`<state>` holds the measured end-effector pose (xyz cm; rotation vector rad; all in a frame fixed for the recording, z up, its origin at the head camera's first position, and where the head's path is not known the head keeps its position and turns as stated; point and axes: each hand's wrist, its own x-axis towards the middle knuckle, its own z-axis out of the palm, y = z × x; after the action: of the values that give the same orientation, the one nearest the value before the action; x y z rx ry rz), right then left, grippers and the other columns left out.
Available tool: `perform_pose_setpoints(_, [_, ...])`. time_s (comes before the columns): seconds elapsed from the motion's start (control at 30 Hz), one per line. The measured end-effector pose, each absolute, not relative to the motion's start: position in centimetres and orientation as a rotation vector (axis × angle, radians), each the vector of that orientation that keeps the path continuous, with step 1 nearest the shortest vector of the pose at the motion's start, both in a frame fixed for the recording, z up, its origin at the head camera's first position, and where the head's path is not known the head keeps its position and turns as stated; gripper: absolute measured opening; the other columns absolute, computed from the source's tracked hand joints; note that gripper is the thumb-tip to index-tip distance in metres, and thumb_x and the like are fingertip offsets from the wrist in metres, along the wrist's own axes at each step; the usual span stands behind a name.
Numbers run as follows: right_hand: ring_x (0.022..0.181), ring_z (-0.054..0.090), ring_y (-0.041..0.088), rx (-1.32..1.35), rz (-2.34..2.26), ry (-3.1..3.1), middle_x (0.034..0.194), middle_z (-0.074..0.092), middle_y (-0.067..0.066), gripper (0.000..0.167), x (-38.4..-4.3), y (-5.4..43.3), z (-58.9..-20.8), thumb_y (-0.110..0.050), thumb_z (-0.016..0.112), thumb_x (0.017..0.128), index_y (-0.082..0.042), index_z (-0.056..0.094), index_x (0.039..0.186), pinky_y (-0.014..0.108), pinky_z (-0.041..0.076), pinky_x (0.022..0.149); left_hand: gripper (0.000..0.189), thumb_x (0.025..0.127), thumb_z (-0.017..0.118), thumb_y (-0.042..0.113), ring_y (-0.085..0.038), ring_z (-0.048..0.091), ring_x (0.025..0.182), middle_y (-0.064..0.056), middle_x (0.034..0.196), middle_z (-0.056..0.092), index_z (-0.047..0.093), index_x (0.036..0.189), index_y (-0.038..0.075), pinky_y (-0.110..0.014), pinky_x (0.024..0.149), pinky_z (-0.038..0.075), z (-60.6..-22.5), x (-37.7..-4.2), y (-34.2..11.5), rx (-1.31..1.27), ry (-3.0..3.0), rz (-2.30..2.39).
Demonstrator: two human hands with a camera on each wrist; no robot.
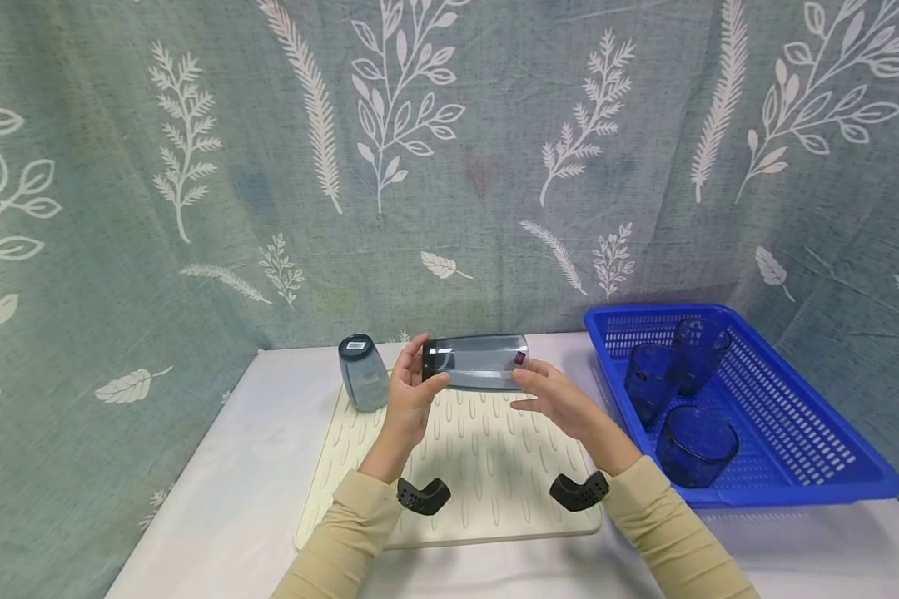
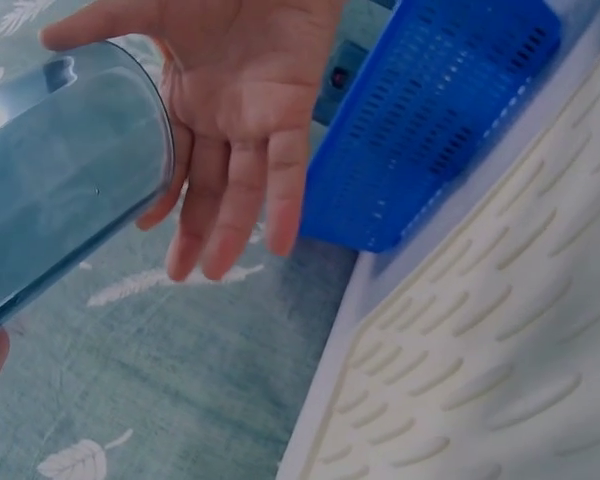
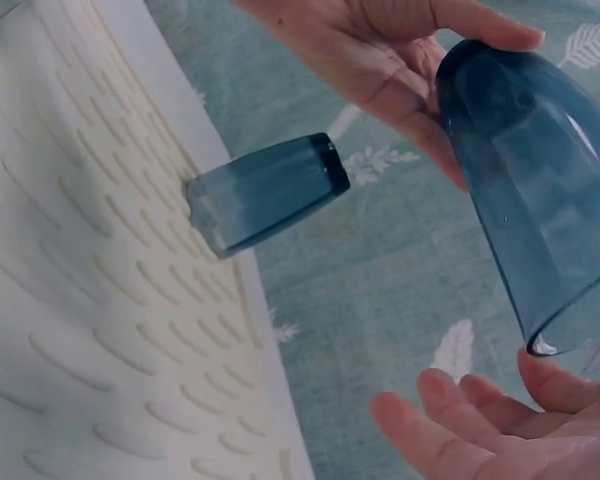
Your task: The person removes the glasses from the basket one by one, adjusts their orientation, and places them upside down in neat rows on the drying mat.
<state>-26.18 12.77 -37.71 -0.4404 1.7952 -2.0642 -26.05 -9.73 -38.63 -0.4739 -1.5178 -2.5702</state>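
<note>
A tall blue-tinted drinking glass point(image 1: 475, 363) lies sideways in the air over the cream ridged mat point(image 1: 494, 474), between both hands. My left hand point(image 1: 410, 398) grips its dark, thick base, thumb on the near side. At the other end, by a small dark red sticker, my right hand point(image 1: 562, 403) pinches the rim between thumb and index finger. In the left wrist view the right hand's other fingers point(image 2: 242, 190) stretch out away from the glass. A second glass point(image 3: 270, 192) stands upside down at the mat's far left corner, with a white label on its base.
To the right sits a blue perforated basket point(image 1: 794, 492) with a tall glass point(image 1: 652, 378), another glass point(image 1: 700, 349) behind it and a short wide glass point(image 1: 697, 445) in front. White cloth point(image 1: 217, 499) covers the table. A green leaf-patterned curtain point(image 1: 487, 166) hangs close behind it.
</note>
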Motion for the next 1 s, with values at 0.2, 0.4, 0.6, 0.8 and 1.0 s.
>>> perform_pose_setpoints(0.2, [0.137, 0.007, 0.04, -0.419, -1.978, 1.87, 0.148, -0.007, 0.028, 0.109, -26.3, 12.8, -37.8, -0.046, 0.064, 0.081, 0.009, -0.009, 0.141, 0.052, 0.031, 0.103, 0.063, 0.074, 0.063, -0.01, -0.012, 0.051, 0.109, 0.002, 0.12, 0.052, 0.042, 0.131, 0.011, -0.021, 0.082, 0.049, -38.1, -26.1, -9.8, -0.514, -1.478, -2.559])
perform_pose_setpoints(0.4, [0.137, 0.007, 0.04, -0.457, -1.846, 1.971, 0.148, -0.006, 0.027, 0.109, -26.5, 13.0, -37.8, -0.053, 0.059, 0.082, 0.008, -0.008, 0.142, 0.052, 0.03, 0.105, 0.06, 0.073, 0.062, -0.011, -0.012, 0.051, 0.11, 0.003, 0.118, 0.055, 0.048, 0.123, 0.017, -0.021, 0.082, 0.049, -37.7, -26.2, -9.9, -0.537, -1.475, -2.545])
perform_pose_setpoints(0.6, [0.135, 0.018, 0.04, -0.451, -1.612, 2.149, 0.151, 0.0, 0.022, 0.104, -26.4, 13.3, -37.6, -0.06, 0.055, 0.081, 0.0, -0.001, 0.146, 0.052, 0.026, 0.106, 0.061, 0.071, 0.066, -0.011, -0.012, 0.052, 0.112, 0.003, 0.117, 0.058, 0.05, 0.123, 0.015, -0.021, 0.082, 0.05, -37.0, -26.2, -10.3, -0.585, -1.469, -2.522])
perform_pose_setpoints(0.8, [0.134, 0.023, 0.037, -0.477, -1.456, 2.38, 0.151, 0.013, 0.015, 0.094, -26.1, 13.6, -36.9, -0.054, 0.06, 0.08, -0.008, 0.013, 0.147, 0.056, 0.029, 0.102, 0.062, 0.071, 0.06, -0.016, -0.011, 0.053, 0.11, 0.002, 0.116, 0.059, 0.051, 0.124, 0.014, -0.02, 0.082, 0.049, -36.2, -26.3, -10.9, -0.591, -1.491, -2.488])
perform_pose_setpoints(1.0, [0.137, 0.015, 0.037, -0.595, -1.299, 2.574, 0.151, 0.013, 0.015, 0.096, -25.6, 14.0, -35.9, -0.049, 0.065, 0.078, -0.009, 0.012, 0.147, 0.058, 0.024, 0.104, 0.069, 0.071, 0.059, -0.016, -0.011, 0.053, 0.109, 0.004, 0.116, 0.058, 0.038, 0.135, 0.0, -0.02, 0.082, 0.049, -35.4, -26.3, -11.5, -0.553, -1.595, -2.437])
